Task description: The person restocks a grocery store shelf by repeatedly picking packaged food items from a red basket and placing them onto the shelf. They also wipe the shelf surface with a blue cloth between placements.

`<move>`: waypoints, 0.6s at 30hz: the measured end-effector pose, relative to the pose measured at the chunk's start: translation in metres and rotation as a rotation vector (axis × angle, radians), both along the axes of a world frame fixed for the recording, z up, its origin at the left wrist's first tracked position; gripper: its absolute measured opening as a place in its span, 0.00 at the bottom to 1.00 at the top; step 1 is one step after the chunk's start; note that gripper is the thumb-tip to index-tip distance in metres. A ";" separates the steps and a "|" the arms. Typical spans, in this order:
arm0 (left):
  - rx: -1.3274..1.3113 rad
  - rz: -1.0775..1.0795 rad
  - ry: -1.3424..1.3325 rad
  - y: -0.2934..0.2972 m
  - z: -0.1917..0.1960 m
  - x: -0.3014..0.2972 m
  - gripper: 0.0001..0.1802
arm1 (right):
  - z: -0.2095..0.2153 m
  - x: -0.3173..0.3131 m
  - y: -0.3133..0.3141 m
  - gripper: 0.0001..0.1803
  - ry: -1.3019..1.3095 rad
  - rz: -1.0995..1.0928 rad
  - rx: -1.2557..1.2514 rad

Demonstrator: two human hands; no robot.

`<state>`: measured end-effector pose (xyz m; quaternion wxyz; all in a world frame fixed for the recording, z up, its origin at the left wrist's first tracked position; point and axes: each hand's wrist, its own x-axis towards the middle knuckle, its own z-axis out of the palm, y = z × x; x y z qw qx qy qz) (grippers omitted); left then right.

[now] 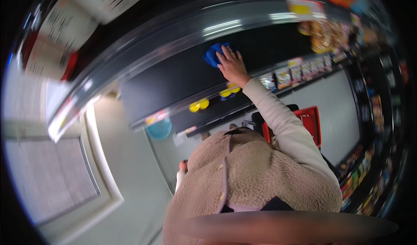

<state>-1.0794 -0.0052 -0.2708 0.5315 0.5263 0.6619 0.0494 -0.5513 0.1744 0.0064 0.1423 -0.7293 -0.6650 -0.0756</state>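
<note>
My right hand (233, 65) reaches out over the dark shelf (169, 82) and presses a crumpled blue cloth (212, 55) against its surface. The fingers lie over the cloth's right side, and the rest of it bunches out to their left. Low beside my body, my left hand (183, 165) shows only as a small part past the fleece vest. Its fingers are too hidden to make out.
Packaged snacks (299, 72) line a lower shelf to the right, with bagged goods (323, 34) above. Round yellow tags (199, 105) hang along the shelf edge. A teal basin (159, 128) stands below left. A red basket (310, 124) is beside my right arm. A window (56, 175) is at left.
</note>
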 end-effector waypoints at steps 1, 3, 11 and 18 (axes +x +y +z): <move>0.032 -0.237 0.251 0.004 -0.001 0.008 0.20 | -0.002 0.026 -0.011 0.29 -0.042 -0.065 -0.007; 0.010 -0.324 0.175 0.010 0.007 0.013 0.20 | -0.005 0.083 -0.031 0.29 -0.030 -0.188 -0.004; -0.015 -0.268 0.301 0.034 0.032 0.038 0.18 | -0.019 0.290 -0.091 0.29 -0.053 -0.653 0.014; 0.083 -0.252 0.172 0.008 0.024 0.053 0.21 | -0.036 0.360 -0.078 0.29 -0.193 -0.682 0.068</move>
